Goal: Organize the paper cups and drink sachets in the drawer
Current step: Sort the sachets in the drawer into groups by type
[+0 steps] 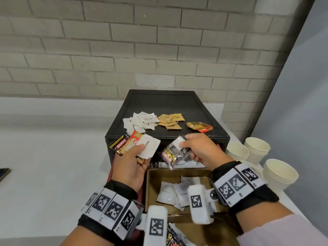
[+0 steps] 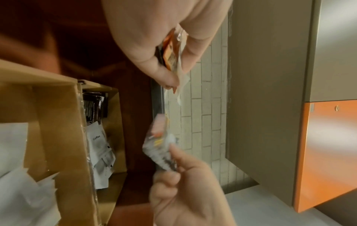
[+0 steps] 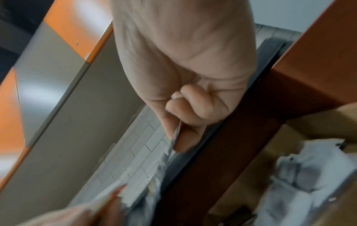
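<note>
Head view: both hands are holding sachets above the open drawer, sorting under way.

The right hand [image 1: 198, 148] is pinching a small bunch of crinkly clear-and-pink drink sachets [image 1: 174, 154], which is hanging down-left from the fingers; the left hand [image 1: 132, 162] is gripping a fanned bundle of white, orange and black sachets [image 1: 140, 144]. The brown cardboard drawer compartment [image 1: 152, 176] is lying directly below the right hand's bunch, so that hand is judged nearer. The stacked cream paper cups [image 1: 257, 148] are standing to the right, well apart.

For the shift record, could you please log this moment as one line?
left hand: holds mixed sachets | right hand: pinches sachet bundle | drawer: open, white sachets inside | cups: stacked outside, right
</note>
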The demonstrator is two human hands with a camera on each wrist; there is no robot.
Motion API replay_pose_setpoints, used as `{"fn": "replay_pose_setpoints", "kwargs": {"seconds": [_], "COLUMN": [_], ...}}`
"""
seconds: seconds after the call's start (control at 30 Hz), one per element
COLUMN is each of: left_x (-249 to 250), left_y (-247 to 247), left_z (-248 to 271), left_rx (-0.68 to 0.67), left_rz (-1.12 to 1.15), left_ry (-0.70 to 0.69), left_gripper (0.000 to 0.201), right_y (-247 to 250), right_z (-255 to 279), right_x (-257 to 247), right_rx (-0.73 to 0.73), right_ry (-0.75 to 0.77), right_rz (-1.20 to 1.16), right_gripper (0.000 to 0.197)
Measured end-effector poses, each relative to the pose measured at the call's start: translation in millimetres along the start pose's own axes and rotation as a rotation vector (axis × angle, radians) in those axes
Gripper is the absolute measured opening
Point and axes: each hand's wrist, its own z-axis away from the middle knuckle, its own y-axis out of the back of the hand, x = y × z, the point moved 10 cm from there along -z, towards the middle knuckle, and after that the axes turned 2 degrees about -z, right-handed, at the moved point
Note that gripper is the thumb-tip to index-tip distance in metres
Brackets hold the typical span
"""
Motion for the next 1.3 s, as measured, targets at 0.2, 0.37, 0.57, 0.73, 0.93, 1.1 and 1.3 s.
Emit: {"fn": "replay_pose_setpoints", "kwargs": {"seconds": [0.2,0.37,0.57,0.73,0.93,1.1,1.3], "left_x": [1,2,-4,-9,-19,-16,-14], "left_y": [9,9,7,3,1,2,5], "left_z": [-3,-3,-1,1,2,9,9], "left_rx": [0.057,0.058,0.033,0.023,0.035,0.070,0.073], "left_rz": [-0.002,-0.016,-0.034,-0.060,-0.114,-0.096,-0.082], "left_ry": [-0.015,-0.042,0.020,0.060,0.128,0.154,0.163], "left_gripper": [0.046,0.046,0.042,0.038,0.038,0.010,0.010], "right_y": [-13,-24,-95,-68,-51,-27,-8], "right_z": [-19,-16,-12,-7,0,0,-4], "right_x": [16,3,20,-3,-11,-18,-60], "right_rx": [0.085,0.218,-0.339,-0.230,-0.199,-0.092,-0.017], "right_ry": [0.061,0.250,0.171,0.054,0.154,0.202,0.352], "right_rz": [-0.013,0.191,0.702,-0.038,-0.235,-0.272,-0.366], "right_gripper": [0.022,0.025,0.049,0.035,0.010,0.018,0.021]}}
